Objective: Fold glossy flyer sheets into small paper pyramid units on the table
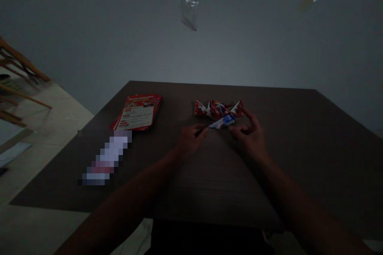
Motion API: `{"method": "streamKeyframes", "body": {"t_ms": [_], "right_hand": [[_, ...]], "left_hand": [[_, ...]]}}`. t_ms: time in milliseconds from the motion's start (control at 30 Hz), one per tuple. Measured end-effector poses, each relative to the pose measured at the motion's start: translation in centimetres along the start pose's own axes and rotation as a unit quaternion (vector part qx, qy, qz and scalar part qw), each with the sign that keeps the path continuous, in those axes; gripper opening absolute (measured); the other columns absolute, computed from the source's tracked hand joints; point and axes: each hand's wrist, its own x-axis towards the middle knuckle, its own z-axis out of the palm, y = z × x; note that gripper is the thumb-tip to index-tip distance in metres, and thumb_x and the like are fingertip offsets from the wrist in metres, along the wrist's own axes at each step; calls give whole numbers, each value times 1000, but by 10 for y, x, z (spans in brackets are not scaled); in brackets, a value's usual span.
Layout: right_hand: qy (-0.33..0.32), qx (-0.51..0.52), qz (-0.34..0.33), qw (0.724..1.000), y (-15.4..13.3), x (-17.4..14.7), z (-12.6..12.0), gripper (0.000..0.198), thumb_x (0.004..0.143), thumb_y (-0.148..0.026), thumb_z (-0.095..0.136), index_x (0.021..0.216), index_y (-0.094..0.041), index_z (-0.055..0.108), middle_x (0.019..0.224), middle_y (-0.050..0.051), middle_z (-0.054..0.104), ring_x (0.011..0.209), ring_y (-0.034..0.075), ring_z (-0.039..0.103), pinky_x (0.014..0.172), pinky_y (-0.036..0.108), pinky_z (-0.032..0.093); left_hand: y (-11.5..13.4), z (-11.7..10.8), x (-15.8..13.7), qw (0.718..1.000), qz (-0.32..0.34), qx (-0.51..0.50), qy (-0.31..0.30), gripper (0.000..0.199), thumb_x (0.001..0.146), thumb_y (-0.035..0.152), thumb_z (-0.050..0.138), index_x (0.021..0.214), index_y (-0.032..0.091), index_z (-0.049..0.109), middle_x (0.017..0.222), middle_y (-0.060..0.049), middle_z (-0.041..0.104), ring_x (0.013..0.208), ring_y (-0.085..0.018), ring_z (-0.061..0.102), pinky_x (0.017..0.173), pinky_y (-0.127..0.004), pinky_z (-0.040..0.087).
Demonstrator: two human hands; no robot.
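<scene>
A small blue and white packet (223, 122) lies slanted in front of a row of crumpled red and white snack packets (217, 108) on the dark table. My left hand (191, 138) is closed in a pinch at the blue packet's left end. On the other side, my right hand (251, 133) has its thumb close to the blue packet's lower right edge. Its index finger reaches forward to the right end of the red packets, apart from the thumb, while the other fingers curl under. Dim light hides the exact contact of the right fingertips.
A stack of red printed cards or leaflets (137, 113) lies on the table's left side. Nearer to me is a pixelated bright object (109, 155). A pale wall (227, 48) rises behind the table (299, 127). Wooden chair legs (24, 63) stand on the floor at left.
</scene>
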Motion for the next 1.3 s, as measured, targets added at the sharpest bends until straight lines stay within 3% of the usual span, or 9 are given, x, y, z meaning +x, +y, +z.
{"method": "streamKeyframes", "body": {"t_ms": [167,267,433,533,667,833,1033,1200,1300], "right_hand": [[-90,24,20,995,0,1,-5,53,54,-25,80,102,-26,60,70,-4,68,53,12,61,51,23,50],[-92,29,4,995,2,2,-9,34,51,-26,82,81,-24,65,75,-1,70,61,15,65,58,26,54],[-171,-10,-41,984,5,0,-13,24,60,-27,79,82,-24,72,96,6,71,85,23,68,75,35,55],[-197,-20,-66,978,8,-2,-14,23,63,-24,76,85,-25,73,106,6,69,95,25,65,82,37,53],[-194,-38,-87,976,8,-4,-13,22,63,-21,75,85,-26,75,102,6,71,94,25,66,82,36,54],[-174,-14,-42,984,3,-4,-11,20,60,-25,77,79,-25,75,92,6,73,80,24,69,70,34,56],[-169,-3,-29,985,2,-6,-9,24,56,-25,79,79,-26,75,98,4,72,85,24,68,74,36,55],[-161,-49,-53,984,-2,-10,-8,24,54,-23,81,77,-26,75,75,3,74,61,20,68,60,33,55],[-165,-41,-49,984,-5,-11,-7,22,53,-25,81,75,-26,75,74,3,74,60,20,67,56,31,55]], "left_hand": [[-4,-6,1,990,110,75,-51,29,74,12,59,101,19,67,95,-5,71,83,-17,66,77,-27,51],[-5,-10,1,984,151,84,-49,33,75,7,55,103,19,67,98,-4,71,84,-16,67,78,-27,51],[-2,-10,-1,978,206,10,-42,30,73,16,65,104,18,67,95,-6,72,78,-16,69,70,-24,53],[2,-11,-4,975,206,-54,-56,30,72,22,69,102,16,68,98,-8,71,82,-17,69,73,-24,54],[9,-12,-5,976,176,-105,-76,30,73,23,68,102,14,68,99,-11,70,85,-19,68,76,-25,54],[15,-13,-6,982,138,-109,-70,27,71,23,68,97,17,70,96,-9,71,81,-19,69,71,-26,55],[18,-15,-6,979,124,-144,-77,15,73,24,66,83,16,73,85,-10,73,76,-20,69,69,-28,54],[16,-15,-6,975,143,-157,-66,17,74,27,65,84,16,73,86,-11,73,75,-18,69,69,-27,54],[14,-14,-6,978,138,-142,-73,24,71,34,68,86,16,72,89,-11,72,77,-18,69,70,-27,53]]}}
